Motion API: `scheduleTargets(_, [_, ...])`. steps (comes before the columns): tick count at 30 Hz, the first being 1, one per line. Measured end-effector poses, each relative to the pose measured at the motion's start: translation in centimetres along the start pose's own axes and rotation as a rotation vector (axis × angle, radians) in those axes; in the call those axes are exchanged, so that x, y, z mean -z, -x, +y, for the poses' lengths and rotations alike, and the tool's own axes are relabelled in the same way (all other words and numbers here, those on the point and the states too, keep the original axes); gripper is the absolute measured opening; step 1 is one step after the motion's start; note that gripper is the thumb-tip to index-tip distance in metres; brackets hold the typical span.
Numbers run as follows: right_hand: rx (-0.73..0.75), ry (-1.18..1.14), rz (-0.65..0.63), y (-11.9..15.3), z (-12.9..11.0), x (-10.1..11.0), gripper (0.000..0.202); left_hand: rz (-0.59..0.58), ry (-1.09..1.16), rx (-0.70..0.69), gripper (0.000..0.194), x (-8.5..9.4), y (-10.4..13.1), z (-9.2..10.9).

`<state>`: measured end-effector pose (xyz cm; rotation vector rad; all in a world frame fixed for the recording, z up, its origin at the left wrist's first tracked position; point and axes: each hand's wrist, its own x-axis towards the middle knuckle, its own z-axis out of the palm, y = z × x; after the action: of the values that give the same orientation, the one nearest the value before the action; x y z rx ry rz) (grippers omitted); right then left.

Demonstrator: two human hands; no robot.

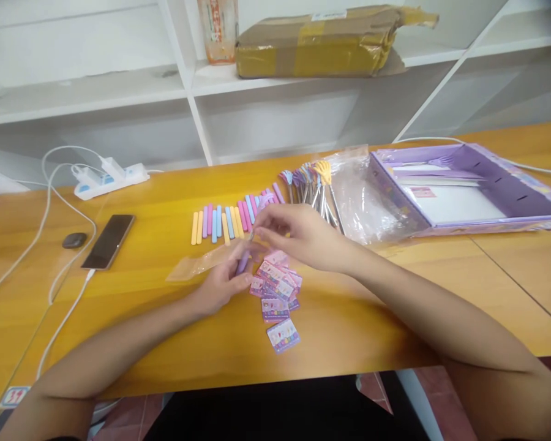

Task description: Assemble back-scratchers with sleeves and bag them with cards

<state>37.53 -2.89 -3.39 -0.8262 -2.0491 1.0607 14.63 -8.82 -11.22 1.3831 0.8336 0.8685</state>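
Back scratcher [243,260], purple, tilts just left of the printed cards [275,283]; our left hand [221,286] closes on its handle, our right hand [298,236] pinches its shaft. We judge it light, stiff and smooth; we grip the handle.

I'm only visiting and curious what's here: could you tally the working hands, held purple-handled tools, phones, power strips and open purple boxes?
Hands: 2 (left hand, right hand)
Held purple-handled tool: 1
Phone: 1
Power strip: 1
Open purple box: 1
Total: 6
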Motion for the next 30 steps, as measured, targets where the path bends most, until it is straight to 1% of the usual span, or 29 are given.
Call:
scheduleTargets(2, [0.072,0.146,-0.027,-0.2,0.9,-0.6,0.012,0.01,0.12,0.052,0.052,0.3,-0.4,-0.5])
scheduleTargets(4, [0.109,0.234,-0.084,-0.2,1.6,-1.2,0.013,0.069,0.209,0.11,0.047,0.4,-0.9,-0.6])
scheduleTargets(6, [0.121,0.268,-0.122,-0.2,2.0,-1.6,0.015,0.15,0.217,0.123,0.043,0.4,-1.2,-0.5])
scheduleTargets(8, [0.08,0.26,-0.095,-0.1,2.4,-1.7,0.019,0.216,0.192,0.088,0.04,0.3,-1.3,-0.4])
scheduleTargets(10, [-0.019,0.197,-0.051,-0.3,2.9,-1.7,0.024,0.254,0.156,0.038,0.039,0.3,-1.3,-0.4])
scheduleTargets(12, [-0.099,0.085,-0.019,-0.7,3.4,-1.7,0.028,0.268,0.063,-0.016,0.037,0.2,-1.1,-0.3])
scheduleTargets(14, [-0.111,-0.059,-0.003,-1.0,3.7,-2.1,0.033,0.269,-0.117,-0.09,0.035,0.1,-1.0,-0.1])
scheduleTargets(16, [-0.11,-0.226,-0.031,-1.1,3.9,-2.8,0.031,0.239,-0.281,-0.162,0.029,-0.1,-0.7,0.1])
scheduleTargets(18, [-0.15,-0.385,-0.065,-1.0,3.9,-3.6,0.032,0.195,-0.334,-0.187,0.023,-0.4,-0.5,0.3])
scheduleTargets(19, [-0.175,-0.446,-0.052,-1.0,3.9,-4.0,0.034,0.189,-0.326,-0.183,0.022,-0.5,-0.4,0.4])
scheduleTargets(20, [-0.197,-0.493,-0.009,-1.0,3.9,-4.2,0.036,0.194,-0.309,-0.175,0.023,-0.5,-0.3,0.4])
scheduleTargets(22, [-0.21,-0.555,0.148,-1.2,4.1,-4.0,0.041,0.239,-0.26,-0.187,0.026,-0.3,-0.3,0.3])
scheduleTargets(24, [-0.177,-0.591,0.324,-1.6,4.3,-2.9,0.043,0.314,-0.182,-0.228,0.028,0.2,-0.5,0.1])
scheduleTargets(26, [-0.124,-0.559,0.459,-1.9,4.2,-1.2,0.043,0.408,-0.068,-0.271,0.028,0.8,-1.0,0.2])
scheduleTargets(28, [-0.066,-0.457,0.534,-2.0,3.5,0.7,0.044,0.488,0.045,-0.289,0.029,1.3,-1.5,0.6])
scheduleTargets(29, [-0.039,-0.395,0.54,-1.9,2.9,1.6,0.046,0.514,0.095,-0.298,0.031,1.6,-1.8,0.9])
scheduleTargets(30, [-0.02,-0.331,0.516,-1.6,2.2,2.4,0.048,0.53,0.139,-0.308,0.032,1.9,-2.0,1.4])
